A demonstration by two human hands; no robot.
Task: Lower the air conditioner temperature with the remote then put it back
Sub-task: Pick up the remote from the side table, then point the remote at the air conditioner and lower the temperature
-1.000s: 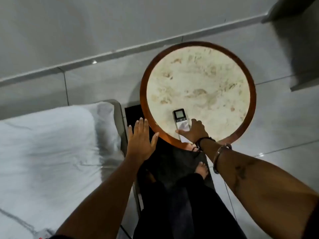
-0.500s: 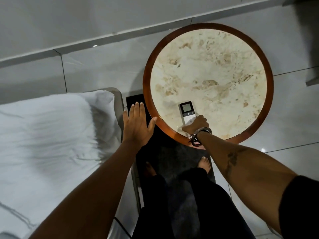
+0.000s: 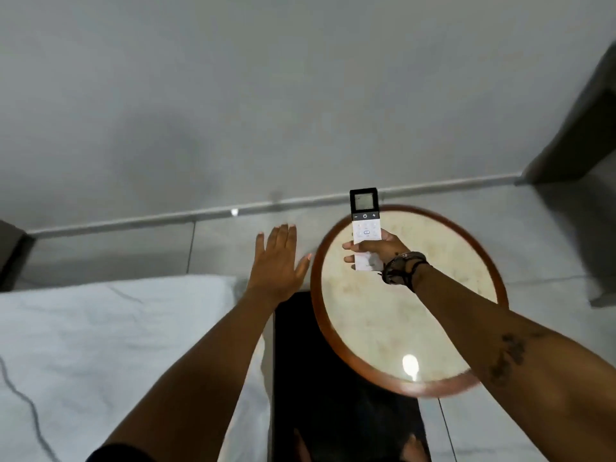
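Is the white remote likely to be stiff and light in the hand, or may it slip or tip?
The remote is probably rigid: it stands straight above the right hand without bending. It seems light, since one hand holds only its lower end. It may tip forward or slip, because most of its smooth body projects beyond the fingers.

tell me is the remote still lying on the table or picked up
Picked up. The right hand grips the remote by its lower half, screen end pointing away, lifted above the round table.
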